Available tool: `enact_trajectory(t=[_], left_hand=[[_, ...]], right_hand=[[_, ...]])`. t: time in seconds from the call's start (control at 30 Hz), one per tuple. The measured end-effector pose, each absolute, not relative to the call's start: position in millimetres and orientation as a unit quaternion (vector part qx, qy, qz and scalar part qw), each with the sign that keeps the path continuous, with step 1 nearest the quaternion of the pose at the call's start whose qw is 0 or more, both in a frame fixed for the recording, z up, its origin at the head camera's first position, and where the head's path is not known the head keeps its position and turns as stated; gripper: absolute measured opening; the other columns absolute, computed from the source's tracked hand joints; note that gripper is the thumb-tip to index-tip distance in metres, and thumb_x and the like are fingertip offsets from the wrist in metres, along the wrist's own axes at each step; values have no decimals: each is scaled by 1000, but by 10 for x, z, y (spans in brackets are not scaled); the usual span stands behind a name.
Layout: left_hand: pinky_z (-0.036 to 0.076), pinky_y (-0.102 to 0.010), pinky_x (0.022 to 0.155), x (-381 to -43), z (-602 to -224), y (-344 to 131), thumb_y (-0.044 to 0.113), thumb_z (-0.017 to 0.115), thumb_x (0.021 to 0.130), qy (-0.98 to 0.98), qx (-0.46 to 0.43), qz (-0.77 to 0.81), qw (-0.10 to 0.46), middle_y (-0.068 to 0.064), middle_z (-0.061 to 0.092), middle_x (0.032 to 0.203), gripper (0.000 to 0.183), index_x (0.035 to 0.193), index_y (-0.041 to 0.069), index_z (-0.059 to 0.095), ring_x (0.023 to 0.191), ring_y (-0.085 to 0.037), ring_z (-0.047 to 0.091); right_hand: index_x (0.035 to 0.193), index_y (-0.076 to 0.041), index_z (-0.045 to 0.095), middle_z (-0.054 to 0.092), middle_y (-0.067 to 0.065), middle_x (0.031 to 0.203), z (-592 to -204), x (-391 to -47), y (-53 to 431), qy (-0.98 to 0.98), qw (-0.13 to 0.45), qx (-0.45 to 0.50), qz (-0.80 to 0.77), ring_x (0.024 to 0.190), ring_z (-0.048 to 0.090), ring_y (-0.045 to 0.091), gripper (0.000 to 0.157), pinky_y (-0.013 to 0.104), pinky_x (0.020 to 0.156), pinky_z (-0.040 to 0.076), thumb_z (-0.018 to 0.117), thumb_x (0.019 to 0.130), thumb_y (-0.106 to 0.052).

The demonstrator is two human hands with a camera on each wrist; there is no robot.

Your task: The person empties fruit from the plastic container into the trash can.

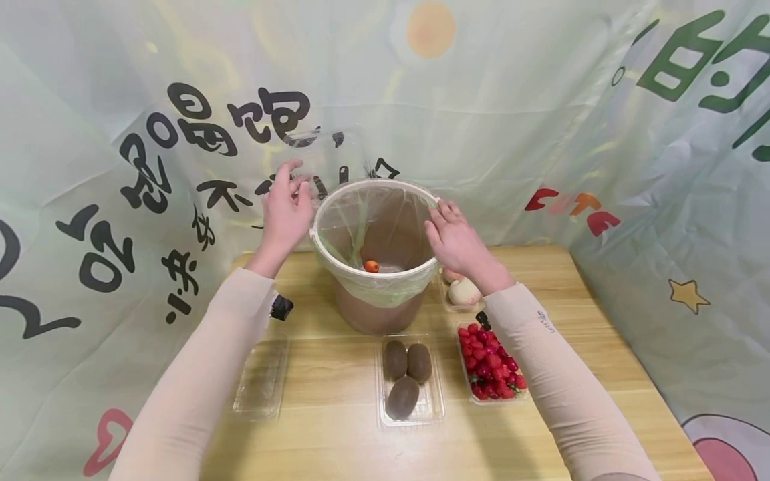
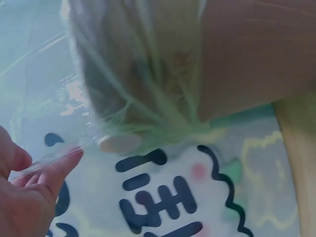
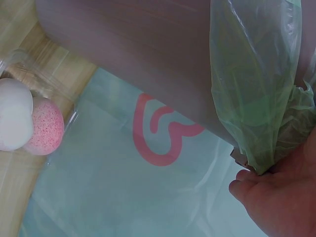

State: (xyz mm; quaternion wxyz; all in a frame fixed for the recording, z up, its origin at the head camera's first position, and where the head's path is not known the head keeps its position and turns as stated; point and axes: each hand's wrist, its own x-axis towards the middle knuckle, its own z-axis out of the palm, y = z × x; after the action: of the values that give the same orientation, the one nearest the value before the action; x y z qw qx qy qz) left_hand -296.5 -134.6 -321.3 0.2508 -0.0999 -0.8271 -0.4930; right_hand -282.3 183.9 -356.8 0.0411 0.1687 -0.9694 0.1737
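A brownish trash bin (image 1: 385,314) with a white rim stands on the table, lined with a thin green plastic bag (image 1: 385,287). A small orange fruit (image 1: 371,266) lies at its bottom. Beyond the rim on the left, my left hand (image 1: 287,212) pinches the edge of a clear plastic container (image 2: 47,160), thumb on one side and fingers on the other. This container is see-through and faint against the backdrop. My right hand (image 1: 457,242) grips the right side of the bin's rim over the bag; in the right wrist view the bag bunches beside the fingertips (image 3: 239,187).
A clear tray with three kiwis (image 1: 404,397) sits in front of the bin. Right of it is a tray of red berries (image 1: 492,364), and behind that a tray with pale round items (image 1: 464,292). Another clear tray (image 1: 260,381) lies under the left arm. Printed cloth surrounds the table.
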Motion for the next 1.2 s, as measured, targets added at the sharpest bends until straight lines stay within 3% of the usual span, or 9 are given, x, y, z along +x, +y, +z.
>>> enact_trajectory(t=[0.23, 0.47, 0.83, 1.07, 1.2], left_hand=[[65, -26, 80, -2840, -3051, -1454, 7, 48, 108, -836, -74, -514, 178, -22, 67, 141, 43, 150, 4, 49, 110, -36, 77], [58, -11, 66, -2713, -3003, -1533, 9, 48, 108, -855, -65, -495, 143, -24, 65, 143, 41, 148, 1, 49, 109, -39, 77], [66, -32, 79, -2434, -2898, -1640, 9, 45, 108, -862, -77, -496, 73, -24, 62, 147, 44, 152, 5, 46, 110, -39, 76], [66, -33, 81, -2220, -2851, -1767, 10, 45, 110, -865, -82, -493, 39, -24, 60, 150, 51, 160, 5, 37, 112, -41, 74], [65, -29, 80, -2147, -2868, -1836, 9, 45, 109, -861, -86, -501, 33, -25, 59, 150, 50, 159, 4, 38, 104, -30, 77]], right_hand=[[160, 9, 34, 18, 29, 172, -3584, -2824, 1846, -969, 42, 168, 175, 162, 14, 47, 63, 51, 135, 12, 27, 114, -34], [159, 9, 35, 20, 29, 172, -3588, -2836, 1852, -969, 44, 168, 175, 162, 15, 47, 61, 52, 134, 13, 27, 114, -32], [159, 10, 35, 19, 29, 172, -3603, -2833, 1841, -969, 47, 170, 174, 161, 16, 48, 61, 52, 134, 14, 27, 114, -31], [159, 10, 35, 19, 29, 172, -3595, -2836, 1839, -969, 49, 169, 174, 161, 17, 48, 63, 51, 135, 13, 27, 113, -33], [159, 9, 35, 19, 29, 172, -3593, -2832, 1844, -969, 48, 167, 174, 161, 17, 48, 63, 51, 135, 13, 26, 114, -33]])
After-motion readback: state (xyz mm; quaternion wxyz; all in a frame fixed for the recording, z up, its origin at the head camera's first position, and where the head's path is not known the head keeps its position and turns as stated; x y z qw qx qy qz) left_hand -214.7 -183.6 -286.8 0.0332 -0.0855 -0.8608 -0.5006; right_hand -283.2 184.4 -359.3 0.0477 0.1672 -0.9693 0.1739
